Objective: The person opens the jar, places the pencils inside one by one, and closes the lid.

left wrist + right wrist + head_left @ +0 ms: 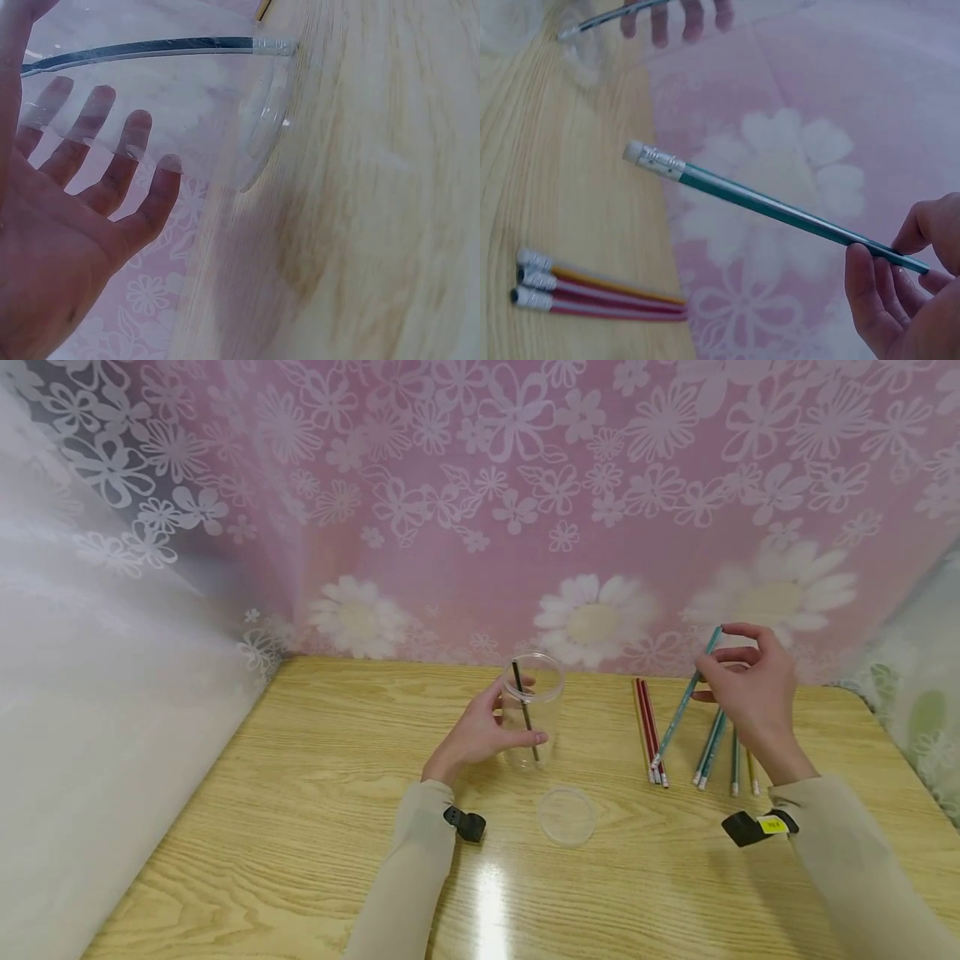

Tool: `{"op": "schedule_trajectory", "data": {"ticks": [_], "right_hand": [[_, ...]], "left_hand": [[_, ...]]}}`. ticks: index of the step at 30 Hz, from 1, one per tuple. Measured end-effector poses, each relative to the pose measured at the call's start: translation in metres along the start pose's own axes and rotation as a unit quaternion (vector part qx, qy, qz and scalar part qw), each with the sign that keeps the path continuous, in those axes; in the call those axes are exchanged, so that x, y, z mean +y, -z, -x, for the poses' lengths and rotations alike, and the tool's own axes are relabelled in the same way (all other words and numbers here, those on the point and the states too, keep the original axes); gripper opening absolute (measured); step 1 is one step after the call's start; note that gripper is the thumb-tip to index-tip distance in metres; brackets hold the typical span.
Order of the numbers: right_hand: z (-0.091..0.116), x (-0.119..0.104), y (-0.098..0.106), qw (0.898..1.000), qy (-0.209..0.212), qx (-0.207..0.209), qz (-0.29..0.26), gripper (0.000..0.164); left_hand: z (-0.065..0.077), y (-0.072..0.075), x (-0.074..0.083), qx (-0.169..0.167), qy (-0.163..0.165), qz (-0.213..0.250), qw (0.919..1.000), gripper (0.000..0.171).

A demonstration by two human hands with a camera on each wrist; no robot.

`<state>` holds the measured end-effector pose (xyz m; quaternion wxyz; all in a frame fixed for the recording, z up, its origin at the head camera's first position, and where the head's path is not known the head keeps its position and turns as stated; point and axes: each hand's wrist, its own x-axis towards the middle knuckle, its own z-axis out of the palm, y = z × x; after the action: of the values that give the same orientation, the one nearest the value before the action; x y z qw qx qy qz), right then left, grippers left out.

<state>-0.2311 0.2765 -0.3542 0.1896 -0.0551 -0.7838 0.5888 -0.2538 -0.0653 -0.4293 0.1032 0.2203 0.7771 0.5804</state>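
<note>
My left hand (480,731) is curled round a clear plastic jar (551,718) that stands on the table. Inside the jar leans a dark pencil (525,710), its eraser end down on the bottom, as the left wrist view shows. My right hand (757,693) pinches a teal pencil (757,206) near its upper end, and the white eraser end slants down to the left. In the head view this pencil's lower end overlaps a group of red and yellow pencils (604,296); in the right wrist view it hangs apart from them.
A clear round lid (567,817) lies on the wooden table (315,860) in front of the jar. Below the right hand lie several more pencils, two teal ones (710,750), a green one (735,768) and a yellow one (752,774). A pink flowered curtain (450,568) hangs behind.
</note>
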Motion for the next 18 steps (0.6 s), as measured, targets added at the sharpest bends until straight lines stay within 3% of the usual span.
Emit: {"op": "schedule_trajectory", "data": {"ticks": [7,18], "right_hand": [[0.006,-0.022,-0.008,0.986,0.03,0.011,-0.165,0.045],[0.01,-0.048,-0.017,0.975,0.046,0.001,-0.219,0.048]], "left_hand": [[0.001,0.0,0.001,0.004,0.006,-0.007,0.9999,0.073],[0.001,0.001,0.002,0.008,0.008,-0.018,0.9998,0.072]]}}
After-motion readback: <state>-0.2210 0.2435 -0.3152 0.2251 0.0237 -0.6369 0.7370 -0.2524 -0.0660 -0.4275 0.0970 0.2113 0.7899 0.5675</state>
